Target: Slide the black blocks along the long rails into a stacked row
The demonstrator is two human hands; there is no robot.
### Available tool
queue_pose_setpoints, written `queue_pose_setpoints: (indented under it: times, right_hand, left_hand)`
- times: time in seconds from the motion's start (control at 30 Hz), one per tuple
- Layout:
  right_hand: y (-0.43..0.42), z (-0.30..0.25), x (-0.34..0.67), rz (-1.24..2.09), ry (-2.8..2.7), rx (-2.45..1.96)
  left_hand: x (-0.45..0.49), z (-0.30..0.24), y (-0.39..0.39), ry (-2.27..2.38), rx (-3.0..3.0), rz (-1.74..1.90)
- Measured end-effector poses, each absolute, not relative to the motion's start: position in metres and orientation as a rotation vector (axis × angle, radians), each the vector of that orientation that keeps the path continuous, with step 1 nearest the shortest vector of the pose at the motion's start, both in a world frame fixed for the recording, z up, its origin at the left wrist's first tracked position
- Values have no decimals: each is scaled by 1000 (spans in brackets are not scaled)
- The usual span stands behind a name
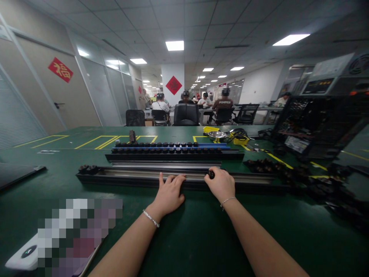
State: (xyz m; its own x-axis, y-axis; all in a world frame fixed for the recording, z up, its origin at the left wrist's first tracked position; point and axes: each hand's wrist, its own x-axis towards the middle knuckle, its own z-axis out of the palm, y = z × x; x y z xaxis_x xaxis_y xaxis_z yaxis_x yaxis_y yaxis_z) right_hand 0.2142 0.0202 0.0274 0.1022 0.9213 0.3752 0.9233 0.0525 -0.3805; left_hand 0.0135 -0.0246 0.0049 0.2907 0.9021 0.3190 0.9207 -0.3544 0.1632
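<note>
A long black and silver rail [127,175] lies across the green table in front of me. My left hand [169,193] rests on its near edge with fingers spread flat over the rail. My right hand [220,182] is closed around a small black round part [211,175] held against the rail's top. A few black parts [86,168] sit at the rail's left end. Behind it lies a second black rail [173,156] with a blue strip carrying a row of several black parts [170,145].
A heap of loose black parts [288,171] spreads over the table at right. A metal bowl [216,134] and yellow items stand further back. A black open-frame machine [314,127] is at far right. A white device [24,256] lies near left. People sit at desks beyond.
</note>
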Motion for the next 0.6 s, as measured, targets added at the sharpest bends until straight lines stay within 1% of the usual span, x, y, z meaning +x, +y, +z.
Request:
queue_pose_setpoints:
  times: [0.6]
  right_hand:
    - [16,18,226,-34,-1768,-1733]
  left_hand:
    - [13,4,-26,-1753,-2477,-558]
